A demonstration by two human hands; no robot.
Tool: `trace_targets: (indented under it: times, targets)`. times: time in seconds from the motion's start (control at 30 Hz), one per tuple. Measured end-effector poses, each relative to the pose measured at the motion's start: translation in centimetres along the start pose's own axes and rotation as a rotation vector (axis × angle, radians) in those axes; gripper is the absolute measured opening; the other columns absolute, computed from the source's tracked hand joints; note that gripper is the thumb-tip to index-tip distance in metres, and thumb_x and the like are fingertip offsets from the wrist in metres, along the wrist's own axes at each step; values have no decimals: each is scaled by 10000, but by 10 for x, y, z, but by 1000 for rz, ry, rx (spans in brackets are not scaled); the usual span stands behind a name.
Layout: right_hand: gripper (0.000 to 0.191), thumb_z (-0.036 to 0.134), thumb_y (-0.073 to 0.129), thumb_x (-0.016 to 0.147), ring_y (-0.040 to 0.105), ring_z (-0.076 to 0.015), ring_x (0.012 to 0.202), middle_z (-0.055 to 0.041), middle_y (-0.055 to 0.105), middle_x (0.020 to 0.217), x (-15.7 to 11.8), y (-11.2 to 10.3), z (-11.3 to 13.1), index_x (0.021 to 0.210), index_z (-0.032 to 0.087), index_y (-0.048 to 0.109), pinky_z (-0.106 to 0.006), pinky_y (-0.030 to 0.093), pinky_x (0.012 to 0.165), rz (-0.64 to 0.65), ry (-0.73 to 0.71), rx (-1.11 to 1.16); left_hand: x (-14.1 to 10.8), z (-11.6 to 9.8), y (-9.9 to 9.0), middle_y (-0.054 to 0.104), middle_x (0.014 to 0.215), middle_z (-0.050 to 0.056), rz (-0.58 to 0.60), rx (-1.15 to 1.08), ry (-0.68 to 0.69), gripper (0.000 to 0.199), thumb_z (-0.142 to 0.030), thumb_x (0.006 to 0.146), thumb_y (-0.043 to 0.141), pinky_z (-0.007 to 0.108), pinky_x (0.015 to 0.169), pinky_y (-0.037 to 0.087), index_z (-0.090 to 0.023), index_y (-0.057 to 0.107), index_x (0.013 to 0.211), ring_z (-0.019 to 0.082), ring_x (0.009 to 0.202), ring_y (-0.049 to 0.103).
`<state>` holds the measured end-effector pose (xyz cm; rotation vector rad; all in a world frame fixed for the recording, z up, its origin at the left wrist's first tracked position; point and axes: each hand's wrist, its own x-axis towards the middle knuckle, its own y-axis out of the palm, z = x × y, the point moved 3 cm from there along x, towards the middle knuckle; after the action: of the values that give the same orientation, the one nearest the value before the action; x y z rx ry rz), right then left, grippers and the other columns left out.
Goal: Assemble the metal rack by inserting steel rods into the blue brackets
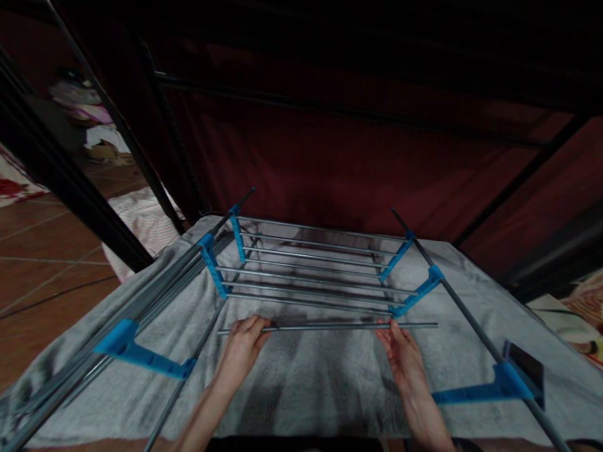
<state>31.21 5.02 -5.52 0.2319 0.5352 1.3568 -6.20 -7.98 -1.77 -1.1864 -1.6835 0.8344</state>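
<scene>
A thin grey metal rod [325, 326] lies level across the front of a rack frame. Near its left end, my left hand [247, 339] has its fingers closed on it. My right hand [399, 345] grips the same rod between thumb and fingers, with the right end sticking out past it. Beyond the hands, several metal rods [311, 276] span between blue plastic brackets [213, 267] on the left and blue brackets [417, 295] on the right. Closer in, one blue bracket [141, 351] sits at the left and another [485, 392] at the right, with no rod between them.
Several loose grey rods [160, 289] lie along the left side on a grey blanket [320, 389]. A dark phone-like object [525, 370] rests behind the near right bracket. A dark red panel [330, 169] with dark bars stands at the back. Cloths [141, 226] lie at the left.
</scene>
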Motion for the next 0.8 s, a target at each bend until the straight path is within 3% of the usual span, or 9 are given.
trace_targets:
  times: [0.27, 0.53, 0.8]
  targets:
    - [372, 420, 968, 627, 761, -163, 761, 11, 783, 829, -6, 4, -4, 814, 228, 710, -284, 670, 802, -27, 49, 36, -4, -6, 6, 763, 1021, 63, 21, -147, 89, 287, -349, 992, 503, 349, 833, 592, -235, 755, 1068, 227, 950, 732]
    - [362, 480, 919, 689, 755, -178, 719, 6, 765, 791, -2, -2, -18, 797, 243, 667, -305, 673, 744, -41, 33, -16, -8, 3, 18, 774, 1015, 84, 48, -120, 116, 337, -340, 1012, 451, 358, 831, 609, -201, 754, 1064, 229, 932, 746]
    - [390, 492, 932, 665, 736, -161, 690, 18, 737, 747, -4, -12, -41, 788, 237, 663, -310, 667, 768, -24, 136, 9, -14, 8, 25, 783, 1048, 90, 115, -13, 96, 384, -251, 1005, 383, 406, 877, 611, -203, 747, 1117, 240, 939, 755]
